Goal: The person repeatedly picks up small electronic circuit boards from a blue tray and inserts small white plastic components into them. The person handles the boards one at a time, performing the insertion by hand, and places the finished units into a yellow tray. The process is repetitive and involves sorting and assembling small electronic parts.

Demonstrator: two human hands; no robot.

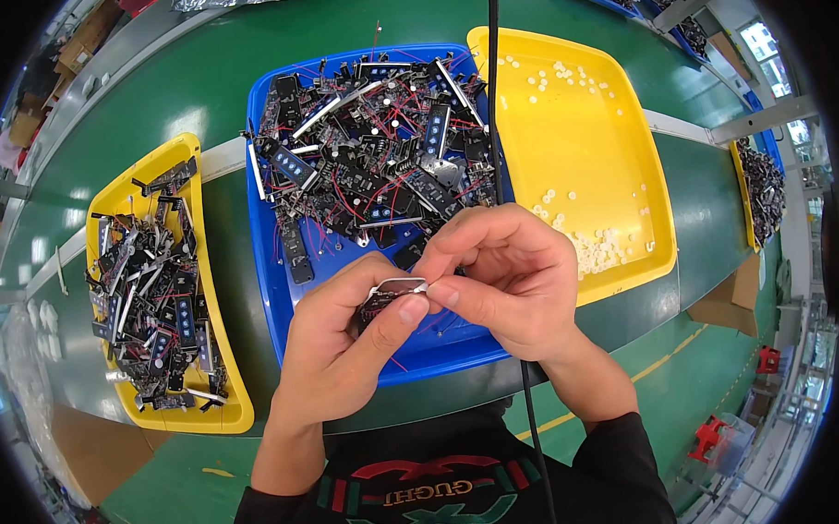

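Above the near part of the blue tray, my left hand grips a small dark circuit board with a pale edge between thumb and fingers. Thumb and index finger of my right hand are pinched together at the board's right end. Whatever lies between those right fingertips is too small and covered to make out. Behind my hands, a heap of similar black board assemblies with red wires and white strips fills much of the blue tray.
On the right, a yellow tray holds many small white discs. Another yellow tray at the left is loaded with board assemblies. A black cable hangs down past my right hand. The green table carries the trays.
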